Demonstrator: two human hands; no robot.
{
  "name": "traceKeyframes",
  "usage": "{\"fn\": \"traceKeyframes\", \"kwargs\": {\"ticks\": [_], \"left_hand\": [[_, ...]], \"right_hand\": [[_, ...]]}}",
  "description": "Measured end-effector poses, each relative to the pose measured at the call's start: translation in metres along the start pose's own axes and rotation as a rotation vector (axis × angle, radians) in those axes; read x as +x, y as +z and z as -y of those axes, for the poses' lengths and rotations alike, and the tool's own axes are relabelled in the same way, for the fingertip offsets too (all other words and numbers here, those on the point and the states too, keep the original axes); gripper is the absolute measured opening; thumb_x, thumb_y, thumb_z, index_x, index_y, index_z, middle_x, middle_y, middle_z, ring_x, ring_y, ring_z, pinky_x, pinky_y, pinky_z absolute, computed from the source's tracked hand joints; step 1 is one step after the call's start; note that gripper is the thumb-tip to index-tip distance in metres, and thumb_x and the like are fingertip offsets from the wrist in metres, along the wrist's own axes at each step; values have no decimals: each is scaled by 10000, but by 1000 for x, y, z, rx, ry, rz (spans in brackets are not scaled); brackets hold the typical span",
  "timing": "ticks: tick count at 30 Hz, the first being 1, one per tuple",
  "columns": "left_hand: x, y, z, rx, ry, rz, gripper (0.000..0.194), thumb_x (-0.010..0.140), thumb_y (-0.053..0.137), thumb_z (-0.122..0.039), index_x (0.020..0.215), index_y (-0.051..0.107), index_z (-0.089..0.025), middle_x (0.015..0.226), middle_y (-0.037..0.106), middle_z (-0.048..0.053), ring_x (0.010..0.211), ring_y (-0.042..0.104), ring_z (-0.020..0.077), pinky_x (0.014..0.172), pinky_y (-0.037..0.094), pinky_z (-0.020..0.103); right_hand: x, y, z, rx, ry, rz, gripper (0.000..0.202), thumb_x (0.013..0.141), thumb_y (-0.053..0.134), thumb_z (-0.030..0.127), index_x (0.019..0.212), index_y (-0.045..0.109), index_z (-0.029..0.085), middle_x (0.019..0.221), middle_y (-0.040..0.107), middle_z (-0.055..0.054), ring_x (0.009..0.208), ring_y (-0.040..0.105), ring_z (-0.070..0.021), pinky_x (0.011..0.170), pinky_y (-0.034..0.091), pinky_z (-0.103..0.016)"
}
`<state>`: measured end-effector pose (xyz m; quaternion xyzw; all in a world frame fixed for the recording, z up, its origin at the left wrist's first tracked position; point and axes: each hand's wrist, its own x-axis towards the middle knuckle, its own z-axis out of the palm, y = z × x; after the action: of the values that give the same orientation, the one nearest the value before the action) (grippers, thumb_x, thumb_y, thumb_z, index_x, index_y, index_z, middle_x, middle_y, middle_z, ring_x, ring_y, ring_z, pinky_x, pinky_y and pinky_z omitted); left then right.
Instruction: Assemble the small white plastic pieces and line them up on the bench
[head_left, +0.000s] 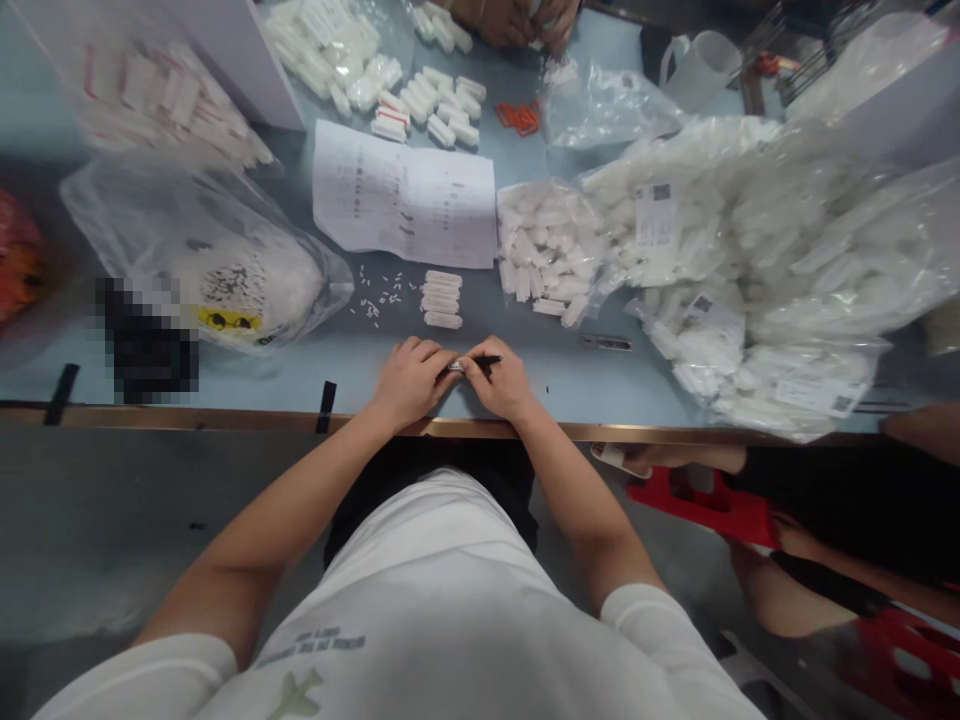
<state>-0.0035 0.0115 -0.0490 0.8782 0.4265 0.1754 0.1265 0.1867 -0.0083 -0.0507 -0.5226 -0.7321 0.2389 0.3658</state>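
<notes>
Left to right, clock centred on the joined fingertips. At between nine and ten, a clear bag (262,290) with a yellow mark lies on the blue-grey table (600,390). Left forearm comes in from about seven; left hand (411,382) lies near the table edge, back of hand up, fingers bent and bunched toward three, their tips narrowed on a small white piece (455,366). Loose white bits (379,295) sit at between ten and eleven, printed paper (405,200) at eleven. The white piece is at the clock's centre, between both hands' fingertips, partly covered by them. Toward twelve, a short column of white parts (442,300), side by side. Right forearm rises from about five; right hand (499,380) is closed in a pinch, thumb and fingers around a slim black tool (489,360), its far end out toward three, fingertips meeting the white piece. Bag of white parts (551,245) at between one and two; metal snips (606,342) flat near three. Larger bags (750,240) farther off, between two and three.
</notes>
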Motion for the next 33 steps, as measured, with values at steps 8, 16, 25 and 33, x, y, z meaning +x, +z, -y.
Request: {"fn": "traceKeyframes", "kwargs": {"ticks": [8,16,25,33], "left_hand": [[-1,2,1,-9,-8,8,340,978,495,-454,1043,707,-197,980,689,83,916,537,251,794,401,389],[0,0,0,-25,-19,18,328,967,515,-450,1048,713,-201,977,681,92,916,541,253,796,401,387],[-1,1,0,-38,-22,17,344,975,496,-456,1061,712,-201,989,686,91,931,536,250,827,412,396],[0,-2,-2,-47,-35,35,367,986,458,-464,1062,711,-208,986,684,96,931,536,255,818,410,402]], "right_hand": [[-1,-3,1,15,89,4,269,973,517,434,819,603,231,796,627,-28,776,585,-169,733,455,-307],[-2,-4,3,59,92,-23,280,969,529,439,820,636,229,800,636,-24,788,585,-167,783,462,-319],[-2,-3,0,58,87,-7,259,963,542,436,835,641,233,796,638,-17,795,594,-169,783,455,-315],[-2,-4,2,47,76,-2,254,966,538,416,818,630,233,795,642,-29,798,596,-182,792,457,-337]]}}
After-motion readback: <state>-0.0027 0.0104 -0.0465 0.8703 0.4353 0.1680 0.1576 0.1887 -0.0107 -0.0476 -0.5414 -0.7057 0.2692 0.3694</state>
